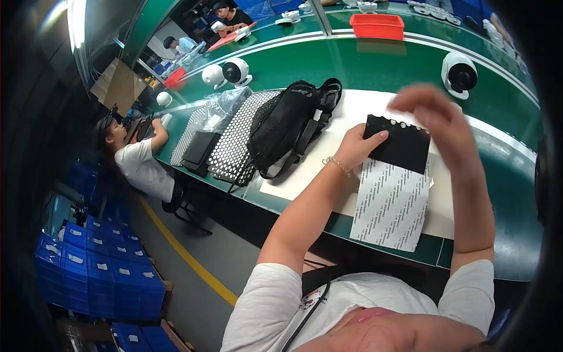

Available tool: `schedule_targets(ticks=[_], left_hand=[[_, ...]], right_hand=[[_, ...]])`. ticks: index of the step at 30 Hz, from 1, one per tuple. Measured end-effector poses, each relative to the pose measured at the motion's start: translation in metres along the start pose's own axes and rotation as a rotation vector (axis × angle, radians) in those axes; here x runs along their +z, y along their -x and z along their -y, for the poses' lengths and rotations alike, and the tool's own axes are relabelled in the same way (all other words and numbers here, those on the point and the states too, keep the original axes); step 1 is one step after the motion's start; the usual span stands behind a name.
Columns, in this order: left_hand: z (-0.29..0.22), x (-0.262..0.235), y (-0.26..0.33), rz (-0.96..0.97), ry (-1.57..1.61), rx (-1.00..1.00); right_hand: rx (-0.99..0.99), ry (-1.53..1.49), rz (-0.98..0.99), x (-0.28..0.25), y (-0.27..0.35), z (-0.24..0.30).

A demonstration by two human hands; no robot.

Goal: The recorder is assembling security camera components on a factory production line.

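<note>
My left hand (pixel 356 148) grips the left edge of a black sheet (pixel 404 155), its thumb lying on top. Small white round pieces (pixel 402 124) sit in a row along the sheet's far edge. From the near side of the black sheet, white backing paper (pixel 389 205) with a repeated print hangs over the table's front edge. Smeared by motion, my right hand (pixel 431 111) is raised over the sheet's far right corner. Its fingers are too blurred to show whether they hold anything. Beneath the sheet lies a pale board (pixel 316 170) on the green table.
Left of my hands lie a black mesh bag (pixel 287 126), white-dotted sheets (pixel 233 138) and clear plastic (pixel 221 110). White cameras (pixel 459 75) stand at the back, below a red bin (pixel 377 26). A co-worker (pixel 143 155) sits at the left; blue crates (pixel 99 264) are stacked on the floor.
</note>
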State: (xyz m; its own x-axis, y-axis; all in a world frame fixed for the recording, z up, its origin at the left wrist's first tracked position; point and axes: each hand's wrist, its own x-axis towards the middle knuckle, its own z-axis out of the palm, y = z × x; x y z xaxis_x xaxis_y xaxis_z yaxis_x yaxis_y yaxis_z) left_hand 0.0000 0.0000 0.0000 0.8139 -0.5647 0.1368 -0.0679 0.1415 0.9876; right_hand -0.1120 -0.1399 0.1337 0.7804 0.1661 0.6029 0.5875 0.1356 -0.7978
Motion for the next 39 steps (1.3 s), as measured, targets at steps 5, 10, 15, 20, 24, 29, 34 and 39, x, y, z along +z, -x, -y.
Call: schedule_targets(ticks=[5, 10, 15, 20, 24, 29, 34, 39], left_hand=[[-0.009, 0.011, -0.004, -0.027, -0.119, -0.06], [-0.009, 0.008, -0.006, -0.051, -0.154, -0.151], [-0.012, 0.006, 0.001, -0.112, -0.114, -0.058], [-0.013, 0.008, -0.001, -0.05, -0.133, -0.077], [-0.009, 0.008, -0.003, -0.039, -0.162, -0.056], [-0.012, 0.007, -0.001, -0.04, -0.177, -0.061], [-0.011, 0.006, -0.002, -0.042, -0.192, -0.054], [-0.012, 0.006, -0.001, -0.04, -0.182, -0.05]], right_hand=[[0.277, -0.578, 1.005, 0.084, 0.053, 0.007], [0.5, -0.841, 0.909, 0.071, 0.092, -0.004], [0.54, -0.651, 0.611, 0.038, 0.13, 0.029], [0.544, -0.604, 0.537, 0.032, 0.142, 0.041], [0.526, -0.616, 0.566, 0.035, 0.139, 0.037], [0.508, -0.626, 0.591, 0.036, 0.138, 0.035], [0.497, -0.622, 0.606, 0.037, 0.138, 0.035], [0.486, -0.618, 0.619, 0.038, 0.138, 0.035]])
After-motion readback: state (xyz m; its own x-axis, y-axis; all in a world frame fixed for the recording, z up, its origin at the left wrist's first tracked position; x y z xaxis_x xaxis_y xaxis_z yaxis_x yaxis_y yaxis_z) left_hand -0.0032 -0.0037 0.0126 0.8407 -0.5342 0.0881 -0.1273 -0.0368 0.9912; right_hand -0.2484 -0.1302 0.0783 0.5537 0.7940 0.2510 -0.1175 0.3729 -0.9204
